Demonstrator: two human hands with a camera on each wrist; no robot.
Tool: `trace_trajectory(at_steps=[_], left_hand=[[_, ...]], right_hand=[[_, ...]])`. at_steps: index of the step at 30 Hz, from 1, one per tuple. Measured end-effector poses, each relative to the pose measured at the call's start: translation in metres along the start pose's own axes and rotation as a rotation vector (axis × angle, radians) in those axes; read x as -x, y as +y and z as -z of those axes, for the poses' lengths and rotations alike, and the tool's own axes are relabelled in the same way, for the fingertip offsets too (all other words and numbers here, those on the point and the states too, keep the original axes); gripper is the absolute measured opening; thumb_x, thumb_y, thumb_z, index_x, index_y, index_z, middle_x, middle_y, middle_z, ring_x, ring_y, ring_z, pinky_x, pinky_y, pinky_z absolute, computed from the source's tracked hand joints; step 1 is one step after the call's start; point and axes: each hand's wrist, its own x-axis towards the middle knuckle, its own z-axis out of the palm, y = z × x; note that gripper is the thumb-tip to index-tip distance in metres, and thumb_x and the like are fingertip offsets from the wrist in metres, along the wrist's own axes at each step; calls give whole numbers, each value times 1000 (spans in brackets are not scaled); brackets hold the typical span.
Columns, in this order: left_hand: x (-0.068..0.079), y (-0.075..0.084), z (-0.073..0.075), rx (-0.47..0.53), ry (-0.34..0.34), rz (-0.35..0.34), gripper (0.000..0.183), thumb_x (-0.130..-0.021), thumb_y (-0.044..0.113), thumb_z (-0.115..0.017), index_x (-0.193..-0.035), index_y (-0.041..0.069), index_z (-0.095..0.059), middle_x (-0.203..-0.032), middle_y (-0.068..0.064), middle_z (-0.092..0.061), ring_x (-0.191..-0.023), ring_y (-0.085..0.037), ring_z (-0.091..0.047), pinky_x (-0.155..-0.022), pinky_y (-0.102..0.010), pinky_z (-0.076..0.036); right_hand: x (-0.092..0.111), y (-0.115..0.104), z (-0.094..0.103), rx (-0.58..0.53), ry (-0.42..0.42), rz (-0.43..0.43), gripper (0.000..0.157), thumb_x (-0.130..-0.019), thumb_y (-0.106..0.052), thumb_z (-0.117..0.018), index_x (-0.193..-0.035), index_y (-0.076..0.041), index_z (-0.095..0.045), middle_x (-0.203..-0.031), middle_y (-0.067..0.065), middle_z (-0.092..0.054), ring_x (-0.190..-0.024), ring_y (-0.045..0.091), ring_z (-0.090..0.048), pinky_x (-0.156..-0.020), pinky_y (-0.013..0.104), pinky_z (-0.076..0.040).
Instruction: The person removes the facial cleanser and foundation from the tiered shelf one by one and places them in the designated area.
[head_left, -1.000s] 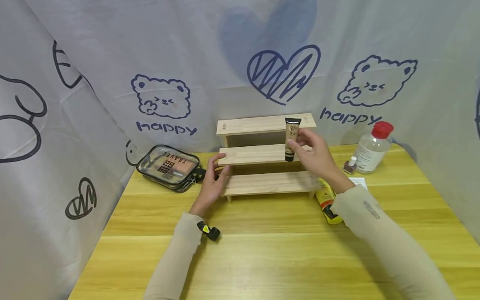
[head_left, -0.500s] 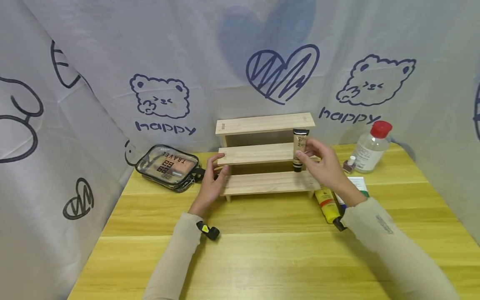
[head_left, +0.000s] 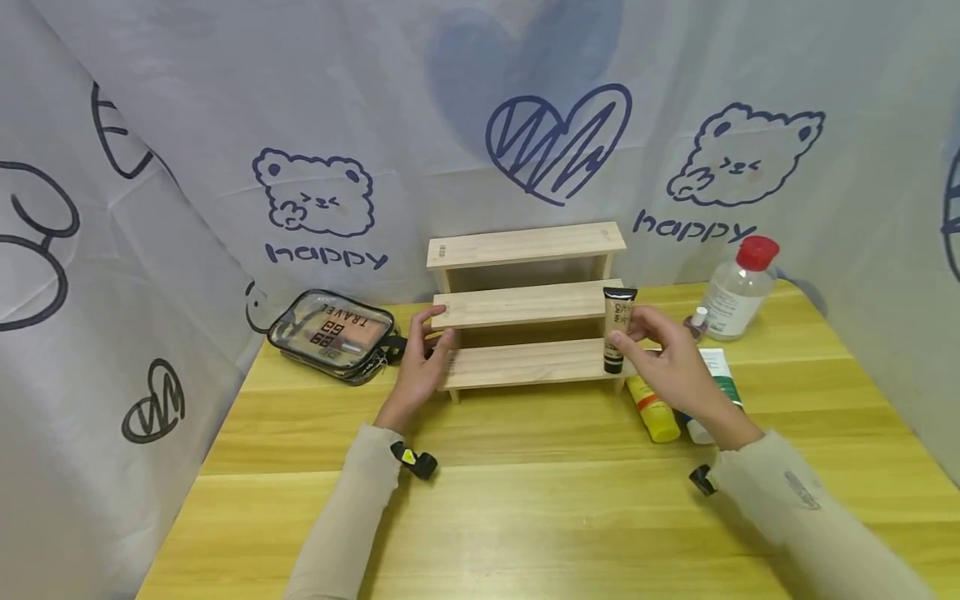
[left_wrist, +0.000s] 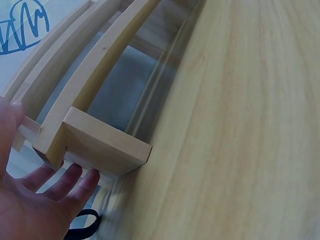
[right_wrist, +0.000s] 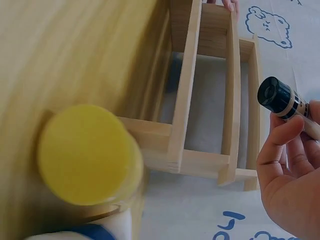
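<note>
A light three-step wooden display shelf (head_left: 517, 308) stands on the table by the curtain. My left hand (head_left: 420, 371) holds its left end. In the left wrist view several fingertips (left_wrist: 82, 182) lie against the shelf's side panel. My right hand (head_left: 671, 362) pinches a small beige cosmetic tube (head_left: 618, 327) with black ends between thumb and fingers. The tube is upright, cap down, in front of the shelf's right end, and its cap overlaps the lowest step. The right wrist view shows the black cap (right_wrist: 274, 93) sticking out of the grip.
Below the right hand lie a yellow tube (head_left: 655, 412) and a white-and-green tube (head_left: 720, 371). Behind them stand a nail polish bottle (head_left: 697, 321) and a clear bottle with red cap (head_left: 738, 292). A clear travel pouch (head_left: 330, 333) lies left of the shelf.
My right hand has lowered the cosmetic tube from the upper steps, moving right and toward me, to the lowest step's right end. The left hand stays on the shelf.
</note>
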Motion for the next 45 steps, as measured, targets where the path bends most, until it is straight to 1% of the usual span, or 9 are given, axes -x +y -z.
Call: trace_trajectory(at_steps=[3,7,11,20,26,32,35,40,45], left_hand=[[0,0,0,10,4,-2,48,-117,23,-54,-162,18,-40,-144,-27,-53,-132,-51,-62,-105,-56,-49],[-1,0,-1,7,8,4,47,-117,23,-54,-162,19,-40,-142,-26,-55,-130,-49,-64,-104,-51,-51],[-1,1,0,-6,9,4,48,-117,23,-54,-162,18,-40,-142,-25,-54,-129,-48,-64,-103,-47,-51],[0,-2,0,-7,8,17,48,-117,24,-55,-162,20,-39,-144,-23,-52,-130,-45,-63,-106,-50,-50],[-1,-3,0,-5,4,11,48,-117,24,-55,-162,20,-39,-144,-23,-53,-129,-45,-63,-104,-48,-51],[0,-4,0,-7,1,6,49,-117,25,-54,-162,20,-38,-144,-24,-53,-130,-47,-63,-104,-47,-50],[0,-4,0,-8,-1,9,48,-117,26,-54,-162,20,-38,-145,-24,-53,-130,-47,-63,-105,-49,-50],[0,-4,0,-10,-3,11,48,-117,25,-54,-162,21,-38,-145,-25,-53,-130,-47,-62,-105,-51,-50],[0,-3,0,-6,-1,15,48,-117,26,-54,-162,22,-38,-146,-23,-51,-131,-44,-61,-106,-50,-50]], right_hand=[[9,1,1,6,15,6,13,-108,-11,-70,-117,-2,-67,-103,10,-67,-90,7,-62,-72,17,-57],[18,2,3,47,29,-10,11,-107,-13,-72,-110,-4,-66,-101,9,-65,-89,8,-60,-70,18,-57],[27,5,7,65,27,-32,13,-108,-15,-72,-113,-4,-66,-102,8,-65,-91,5,-61,-72,17,-58],[47,15,13,31,3,-51,10,-107,-11,-71,-111,-3,-66,-97,9,-68,-84,3,-64,-61,22,-56],[58,20,18,61,-9,-82,12,-107,-12,-72,-115,-3,-68,-100,10,-72,-84,2,-64,-64,22,-58],[69,24,24,76,-44,-100,14,-109,-13,-69,-116,-1,-68,-101,14,-75,-87,-1,-66,-73,20,-60],[75,26,28,95,-62,-105,16,-109,-12,-68,-118,1,-67,-103,15,-76,-89,-3,-67,-76,19,-60],[88,32,34,71,-120,-110,20,-107,-7,-69,-122,5,-64,-103,13,-76,-89,-2,-68,-76,22,-61],[96,32,39,74,-178,-180,22,-106,-9,-71,-123,4,-64,-104,10,-75,-88,1,-67,-75,24,-61]])
